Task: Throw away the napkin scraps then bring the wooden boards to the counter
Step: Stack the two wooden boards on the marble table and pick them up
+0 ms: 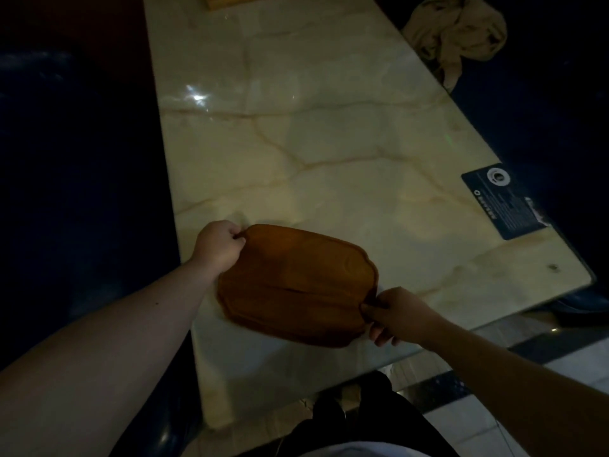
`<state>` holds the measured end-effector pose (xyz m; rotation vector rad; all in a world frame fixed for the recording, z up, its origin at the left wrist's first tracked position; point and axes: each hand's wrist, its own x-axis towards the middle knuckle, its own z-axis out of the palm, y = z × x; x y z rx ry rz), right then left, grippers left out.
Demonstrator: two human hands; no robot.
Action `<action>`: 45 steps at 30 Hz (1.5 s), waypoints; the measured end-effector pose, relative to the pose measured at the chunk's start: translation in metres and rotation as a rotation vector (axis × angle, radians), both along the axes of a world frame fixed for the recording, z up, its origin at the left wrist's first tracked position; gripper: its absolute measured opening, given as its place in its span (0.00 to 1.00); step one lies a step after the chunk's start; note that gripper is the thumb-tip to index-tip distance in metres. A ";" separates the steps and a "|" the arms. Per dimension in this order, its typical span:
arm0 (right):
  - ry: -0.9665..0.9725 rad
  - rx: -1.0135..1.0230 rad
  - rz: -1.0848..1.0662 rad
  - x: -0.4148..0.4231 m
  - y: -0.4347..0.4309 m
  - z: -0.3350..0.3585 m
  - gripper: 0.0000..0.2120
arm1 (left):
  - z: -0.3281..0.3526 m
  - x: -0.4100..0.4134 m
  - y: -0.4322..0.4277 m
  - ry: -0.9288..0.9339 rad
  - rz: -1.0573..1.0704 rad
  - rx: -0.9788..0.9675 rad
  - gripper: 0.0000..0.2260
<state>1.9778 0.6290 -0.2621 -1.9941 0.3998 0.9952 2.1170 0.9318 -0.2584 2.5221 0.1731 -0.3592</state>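
The left hand [219, 247] pinches the far left edge of a brown wooden board [296, 285]. The board sits at the near end of a long marble table [313, 143]. The right hand [393, 316] pinches its near right edge. No napkin bits show, so this looks like the carrying step. Next, both hands should lift it level. Another board [227, 1] waits at the far end.

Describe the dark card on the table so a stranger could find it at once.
Start at the long marble table and follow its right edge toward the near corner. The card lies flat there, right of the wooden board held by both hands. It is dark, with a white ring and small print.
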 end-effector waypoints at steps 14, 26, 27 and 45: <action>-0.129 -0.099 0.252 -0.006 0.009 -0.019 0.22 | -0.011 -0.013 0.016 0.049 -0.011 -0.025 0.14; -0.187 -0.106 0.129 -0.019 0.005 -0.024 0.20 | -0.012 -0.029 0.018 0.094 -0.015 -0.168 0.17; -0.201 -0.113 0.103 -0.020 0.005 -0.024 0.19 | -0.011 -0.029 0.019 0.103 -0.013 -0.179 0.17; -0.274 -0.241 -0.157 -0.014 0.009 -0.019 0.19 | -0.015 -0.056 0.025 0.152 0.006 0.012 0.16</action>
